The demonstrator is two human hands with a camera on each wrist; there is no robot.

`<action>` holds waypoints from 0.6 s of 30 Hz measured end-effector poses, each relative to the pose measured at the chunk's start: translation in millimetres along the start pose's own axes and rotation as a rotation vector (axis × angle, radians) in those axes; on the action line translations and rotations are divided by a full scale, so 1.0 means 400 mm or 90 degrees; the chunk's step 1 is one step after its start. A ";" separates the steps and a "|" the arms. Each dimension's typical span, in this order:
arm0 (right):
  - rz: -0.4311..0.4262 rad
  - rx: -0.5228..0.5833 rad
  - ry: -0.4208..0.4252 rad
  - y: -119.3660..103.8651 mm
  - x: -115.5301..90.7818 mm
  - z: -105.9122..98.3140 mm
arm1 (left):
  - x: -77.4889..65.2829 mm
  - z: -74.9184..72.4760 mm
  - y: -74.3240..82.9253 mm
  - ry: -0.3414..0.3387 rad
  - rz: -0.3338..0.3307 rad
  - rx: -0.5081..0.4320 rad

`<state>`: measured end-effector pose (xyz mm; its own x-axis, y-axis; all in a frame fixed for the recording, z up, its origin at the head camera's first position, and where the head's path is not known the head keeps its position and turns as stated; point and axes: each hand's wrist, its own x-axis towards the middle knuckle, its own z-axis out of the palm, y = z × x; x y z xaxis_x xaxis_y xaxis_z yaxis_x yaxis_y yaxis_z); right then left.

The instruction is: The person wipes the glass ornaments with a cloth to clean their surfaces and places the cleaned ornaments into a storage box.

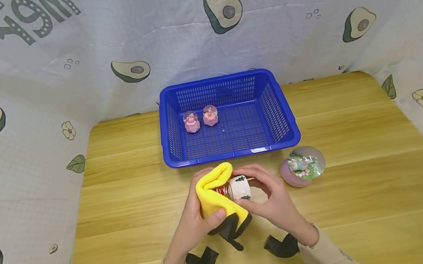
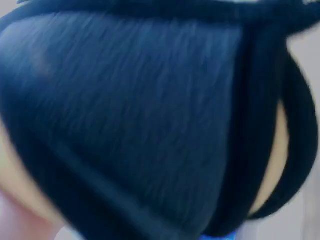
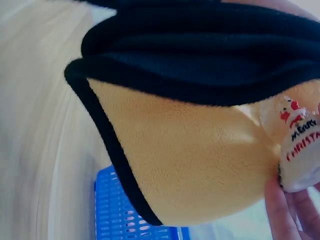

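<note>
Yellow cloth (image 1: pixel 211 199) gripped by left hand (image 1: pixel 197 214), well apart from left edge of table (image 1: pixel 127 230). White-based globe (image 1: pixel 240 188), partly enclosed by cloth, held at its base by right hand (image 1: pixel 270 192), nearside of blue basket (image 1: pixel 236 154). Larger globe (image 1: pixel 304 166) set just right of hand; right edge well apart. Red lettering (image 3: pixel 302 146) on white base shown by right wrist view only.

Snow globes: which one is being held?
The white-based globe in the right hand; the two small globes in the basket and the large globe on the table have pinkish bases.
</note>
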<state>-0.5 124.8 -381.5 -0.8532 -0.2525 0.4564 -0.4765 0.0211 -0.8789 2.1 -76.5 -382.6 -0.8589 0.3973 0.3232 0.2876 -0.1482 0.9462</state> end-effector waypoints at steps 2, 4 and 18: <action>0.043 0.028 -0.007 -0.002 -0.001 -0.002 | -0.003 -0.006 0.004 -0.040 0.015 0.013; 0.087 0.070 -0.011 -0.005 -0.002 -0.004 | -0.003 -0.011 0.007 -0.064 0.033 0.026; 0.387 0.268 -0.109 -0.002 0.022 -0.029 | 0.006 0.000 -0.003 -0.001 0.129 0.161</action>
<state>-10.2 133.8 -375.3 -0.8784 -0.4620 -0.1228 0.2173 -0.1572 -0.9634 -0.3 -75.3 -383.0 -0.7728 0.3841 0.5052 0.5490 0.0053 0.8358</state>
